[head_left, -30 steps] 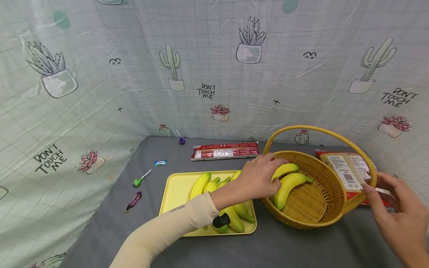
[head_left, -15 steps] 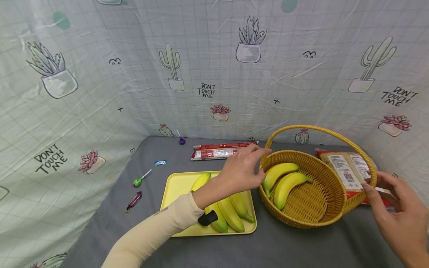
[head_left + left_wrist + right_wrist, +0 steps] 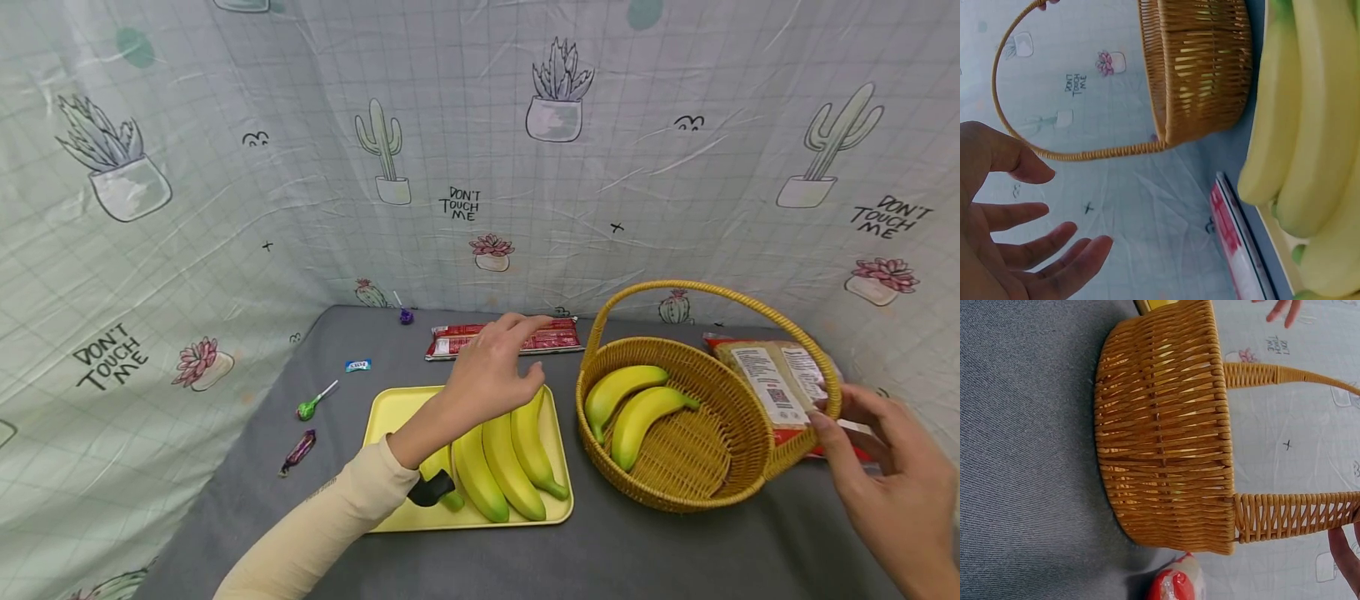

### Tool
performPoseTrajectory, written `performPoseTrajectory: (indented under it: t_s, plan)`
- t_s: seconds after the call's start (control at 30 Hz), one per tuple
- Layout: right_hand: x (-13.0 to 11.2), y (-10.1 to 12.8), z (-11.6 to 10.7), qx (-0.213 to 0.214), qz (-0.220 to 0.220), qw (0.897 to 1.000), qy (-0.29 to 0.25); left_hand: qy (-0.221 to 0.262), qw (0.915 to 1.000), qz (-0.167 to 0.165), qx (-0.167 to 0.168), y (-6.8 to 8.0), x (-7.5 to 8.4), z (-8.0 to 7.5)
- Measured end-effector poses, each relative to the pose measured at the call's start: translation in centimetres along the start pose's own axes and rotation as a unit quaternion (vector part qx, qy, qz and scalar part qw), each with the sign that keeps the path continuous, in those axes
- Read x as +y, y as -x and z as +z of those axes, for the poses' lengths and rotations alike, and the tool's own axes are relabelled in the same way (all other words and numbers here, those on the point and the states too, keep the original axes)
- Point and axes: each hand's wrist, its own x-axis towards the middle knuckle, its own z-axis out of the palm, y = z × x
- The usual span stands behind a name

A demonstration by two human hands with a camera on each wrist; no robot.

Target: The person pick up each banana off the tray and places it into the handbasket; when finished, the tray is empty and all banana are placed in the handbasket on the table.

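Note:
Two bananas (image 3: 643, 421) lie side by side in the left part of a wicker basket (image 3: 753, 462). My right hand (image 3: 892, 475) pinches the right side of the basket's arched handle (image 3: 821, 367). Over the yellow tray (image 3: 397, 408) hovers my left hand (image 3: 491, 367), its fingers loosely spread and holding nothing. Several bananas (image 3: 498, 467) rest on that tray, partly hidden by the left forearm. In the left wrist view the left fingers (image 3: 1066, 272) stand apart from both the basket (image 3: 1210, 69) and the tray's bananas (image 3: 1310, 125).
A red-and-white packet (image 3: 555, 337) lies behind the tray. Behind the basket's right side is a bag of grain (image 3: 772, 383). At the left are a green lollipop (image 3: 307, 410), a purple-wrapped candy (image 3: 300, 450), a small blue packet (image 3: 358, 365) and a purple lollipop (image 3: 406, 316).
My left hand has let go of a banana in the basket and moved left, back over the tray. The right hand stays on the handle.

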Motion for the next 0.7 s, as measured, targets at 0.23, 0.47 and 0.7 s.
performPoseTrajectory:
  t_s: [0.23,0.47,0.7]
  plan:
    - [0.3,0.0,0.2,0.007,0.007,1.0,0.008,-0.014,0.9993,-0.034,0.008,1.2,-1.9,-0.8]
    - [0.0,0.1,0.2,0.002,0.027,0.999,0.017,-0.013,0.9974,-0.066,0.023,2.8,-3.7,-1.1]
    - [0.1,0.0,0.2,-0.001,0.032,0.999,0.016,-0.02,0.9954,-0.09,0.025,4.5,-5.7,-1.3]
